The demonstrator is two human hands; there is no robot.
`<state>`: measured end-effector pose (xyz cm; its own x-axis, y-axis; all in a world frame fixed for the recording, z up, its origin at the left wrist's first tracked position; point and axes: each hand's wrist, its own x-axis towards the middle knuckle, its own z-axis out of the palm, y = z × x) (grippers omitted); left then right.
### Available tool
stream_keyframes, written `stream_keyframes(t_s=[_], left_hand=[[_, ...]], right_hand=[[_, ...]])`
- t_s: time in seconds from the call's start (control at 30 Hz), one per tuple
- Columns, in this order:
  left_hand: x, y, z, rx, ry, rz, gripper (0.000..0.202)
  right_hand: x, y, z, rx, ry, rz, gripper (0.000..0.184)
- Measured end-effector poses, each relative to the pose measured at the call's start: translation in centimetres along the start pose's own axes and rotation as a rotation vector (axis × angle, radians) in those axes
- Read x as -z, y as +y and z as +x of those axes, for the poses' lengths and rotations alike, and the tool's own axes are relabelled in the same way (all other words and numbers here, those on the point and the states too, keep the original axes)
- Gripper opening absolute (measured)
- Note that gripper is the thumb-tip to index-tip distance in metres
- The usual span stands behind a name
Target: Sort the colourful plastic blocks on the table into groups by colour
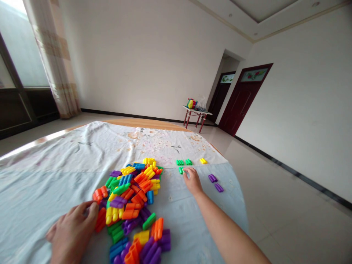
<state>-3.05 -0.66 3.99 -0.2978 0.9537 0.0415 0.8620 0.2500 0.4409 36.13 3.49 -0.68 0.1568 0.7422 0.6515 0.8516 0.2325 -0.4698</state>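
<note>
Resting near the bottom edge, the left hand (72, 231) lies palm down on the cloth with fingers loosely curled, fingertips touching the near left side of the block pile (133, 205); holds nothing that I can see. Pile is glossy moulded plastic, ribbed tube-shaped bricks in orange, yellow, green, blue, purple, jumbled loose. Under it a pale blue-white cloth (41, 176), thin, wrinkled, with faded brown and pink stains toward the far end. Right hand (192, 180) reaches out past the pile, fingers narrow and pinched at a single green block (181, 170); grip or just touch, cannot tell. Just beyond: two more green blocks (184, 162) side by side, one yellow block (203, 160) near them. Two purple blocks (216, 182) lie right of the hand. Far: small red-legged table (195, 114) with bags on top, dark red doors (244, 98) with patterned glass panels above, no readable writing. Striped curtain (52, 62) on left.
</note>
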Motion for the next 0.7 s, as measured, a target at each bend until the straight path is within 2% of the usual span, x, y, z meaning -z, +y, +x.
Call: stream_keyframes(t_s=[0.23, 0.33, 0.53, 0.7], left_hand=[[-0.1, -0.3, -0.4, -0.041, 0.054, -0.074, 0.053], [0.0, -0.4, -0.5, -0.06, 0.067, -0.094, 0.052], [0.3, -1.1, -0.3, -0.031, 0.004, -0.085, 0.054], [0.2, -1.1, -0.1, -0.01, 0.054, -0.103, 0.057]], right_hand=[[0.3, 0.1, -1.9, -0.065, -0.026, -0.058, 0.023], [0.2, 0.0, -2.0, -0.09, -0.038, -0.077, 0.023], [0.1, -0.6, -1.8, -0.101, -0.062, -0.113, 0.02], [0.1, -0.5, -1.8, -0.094, -0.079, -0.127, 0.02]])
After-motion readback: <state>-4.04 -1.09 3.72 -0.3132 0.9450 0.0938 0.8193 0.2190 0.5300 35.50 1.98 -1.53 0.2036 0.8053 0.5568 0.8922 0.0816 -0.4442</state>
